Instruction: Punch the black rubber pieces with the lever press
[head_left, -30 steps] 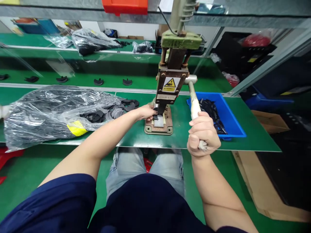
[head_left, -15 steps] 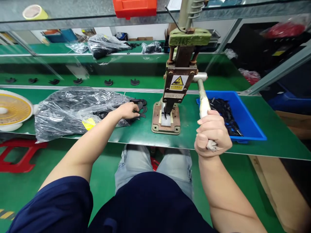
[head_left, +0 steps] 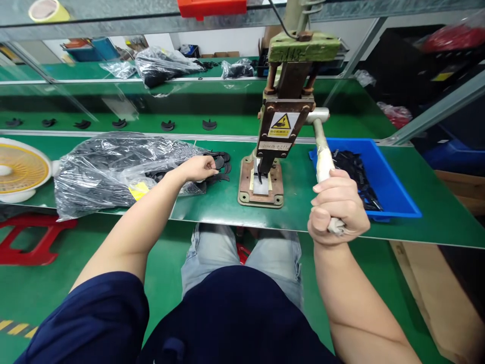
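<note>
My right hand (head_left: 339, 208) is wrapped round the taped lever handle (head_left: 324, 159) of a hand press (head_left: 282, 121). Among several black curved plastic pieces (head_left: 223, 167), at the mouth of a clear plastic bag (head_left: 102, 172), is my left hand (head_left: 199, 168). Its fingers are pinched together on one of these pieces, partly hidden by the hand. Under the press ram, a small dark curved part shows on the light metal fixture (head_left: 260, 188), which sits on the rusty base plate (head_left: 278, 184).
A blue bin (head_left: 397, 189) holding black parts stands right of the press. At the far left is a fan (head_left: 22, 169). Several black curved pieces (head_left: 209, 125) lie in a row behind the bench. A metal shelf (head_left: 125, 23) crosses overhead.
The view has shifted slightly. My left hand has moved a little among the black pieces, its fingers closing there. My right hand stays on the lever, which looks about the same.
</note>
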Demonstrator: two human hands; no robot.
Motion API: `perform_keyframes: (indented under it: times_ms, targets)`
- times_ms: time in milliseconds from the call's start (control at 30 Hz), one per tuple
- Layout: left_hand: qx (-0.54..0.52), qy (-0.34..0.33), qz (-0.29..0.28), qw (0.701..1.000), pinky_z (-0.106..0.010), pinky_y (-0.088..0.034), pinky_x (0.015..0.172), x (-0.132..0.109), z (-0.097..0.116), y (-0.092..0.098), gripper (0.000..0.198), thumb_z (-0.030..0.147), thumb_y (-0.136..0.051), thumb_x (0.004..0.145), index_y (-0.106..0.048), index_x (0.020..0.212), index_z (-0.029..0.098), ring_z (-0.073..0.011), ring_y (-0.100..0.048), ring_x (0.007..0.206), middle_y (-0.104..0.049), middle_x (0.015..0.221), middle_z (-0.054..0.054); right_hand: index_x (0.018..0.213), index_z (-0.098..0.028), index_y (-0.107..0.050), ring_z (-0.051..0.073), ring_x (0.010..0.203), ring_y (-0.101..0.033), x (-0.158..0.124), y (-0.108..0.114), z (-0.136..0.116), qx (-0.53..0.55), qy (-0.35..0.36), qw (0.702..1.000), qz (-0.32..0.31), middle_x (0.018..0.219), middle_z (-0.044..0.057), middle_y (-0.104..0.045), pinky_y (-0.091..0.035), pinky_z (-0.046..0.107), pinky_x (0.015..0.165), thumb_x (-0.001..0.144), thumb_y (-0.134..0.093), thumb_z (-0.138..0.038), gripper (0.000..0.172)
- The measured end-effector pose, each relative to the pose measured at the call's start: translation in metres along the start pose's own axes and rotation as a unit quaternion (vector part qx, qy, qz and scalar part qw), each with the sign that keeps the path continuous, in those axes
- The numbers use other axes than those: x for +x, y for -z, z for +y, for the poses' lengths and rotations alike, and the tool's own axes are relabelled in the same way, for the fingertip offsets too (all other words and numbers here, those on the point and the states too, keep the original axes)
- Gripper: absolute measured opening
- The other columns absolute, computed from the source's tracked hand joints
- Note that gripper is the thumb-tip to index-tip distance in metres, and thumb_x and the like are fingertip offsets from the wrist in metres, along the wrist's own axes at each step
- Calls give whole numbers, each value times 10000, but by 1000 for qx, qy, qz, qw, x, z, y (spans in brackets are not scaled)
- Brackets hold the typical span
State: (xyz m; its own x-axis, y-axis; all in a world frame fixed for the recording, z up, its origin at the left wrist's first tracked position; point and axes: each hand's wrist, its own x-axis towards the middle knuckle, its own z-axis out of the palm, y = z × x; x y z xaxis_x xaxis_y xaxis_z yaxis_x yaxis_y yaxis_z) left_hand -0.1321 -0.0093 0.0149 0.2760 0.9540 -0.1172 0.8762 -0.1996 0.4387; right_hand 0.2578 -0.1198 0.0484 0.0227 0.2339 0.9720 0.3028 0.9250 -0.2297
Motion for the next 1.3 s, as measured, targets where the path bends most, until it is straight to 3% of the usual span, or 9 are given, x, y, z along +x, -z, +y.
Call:
perform_keyframes:
  times_ms: [133,300,567,733,800,933,1033,1167,1300]
  targets:
    - [-148,35,65,986,-266,-433,612,-2,10,2,321,493,-810,844,-662,909,216,-149,-575,652,-666,754,0,676,-229,-543,151,783,-703,0,-3,0,-6,-4,1000,14,658,-42,-615,-580,544,1030,910,-686,-339,296]
    - [-240,-4,132,962,-243,-405,573,-6,24,-24,308,457,-832,838,-668,905,205,-118,-524,588,-631,700,21,681,-240,-548,148,787,-703,0,-4,-5,-23,-22,999,16,656,-51,-613,-588,564,1054,939,-655,-370,308]
    - [-348,-74,111,928,-300,-563,789,-21,46,-69,337,511,-796,890,-733,970,189,-178,-719,819,-777,939,-63,692,-236,-540,168,779,-696,1,-2,-7,-21,-26,999,8,657,-45,-618,-584,587,1023,917,-657,-349,277]
    - [-457,6,170,873,-256,-535,686,-9,60,-88,461,326,-916,751,-657,1107,190,-107,-667,678,-766,1016,-37,702,-240,-545,167,786,-696,1,-2,-7,-19,-27,999,2,664,-46,-622,-582,578,1033,910,-651,-339,254]
    - [-491,44,162,855,-244,-538,695,-3,68,-89,536,248,-939,704,-665,1159,174,-94,-668,687,-775,1059,-48,707,-245,-547,164,789,-700,1,-2,-7,-21,-27,999,4,665,-48,-618,-585,565,1040,910,-651,-336,246]
    - [-539,79,98,833,-239,-553,703,10,84,-82,382,246,-945,735,-704,1008,133,-117,-695,700,-778,863,-42,708,-244,-547,164,797,-707,1,-2,-8,-22,-26,999,4,666,-45,-617,-589,557,1034,918,-650,-343,254]
    - [-524,100,63,843,-215,-520,599,18,93,-79,338,337,-926,809,-646,861,154,-113,-669,604,-734,713,-16,704,-237,-548,164,797,-707,2,-2,-8,-22,-25,999,1,672,-42,-621,-586,566,1035,924,-648,-344,264]
    - [-445,74,47,891,-173,-380,463,26,98,-77,375,414,-843,920,-562,810,190,-87,-568,454,-647,556,20,709,-239,-545,154,794,-701,2,-3,-8,-23,-22,999,6,667,-47,-614,-587,552,1034,929,-648,-339,263]
    - [-416,43,5,908,-208,-455,505,29,99,-70,330,402,-819,946,-584,856,189,-110,-600,473,-670,586,0,711,-237,-546,151,792,-699,2,-4,-8,-21,-20,1000,9,665,-51,-608,-591,547,1028,932,-646,-340,264]
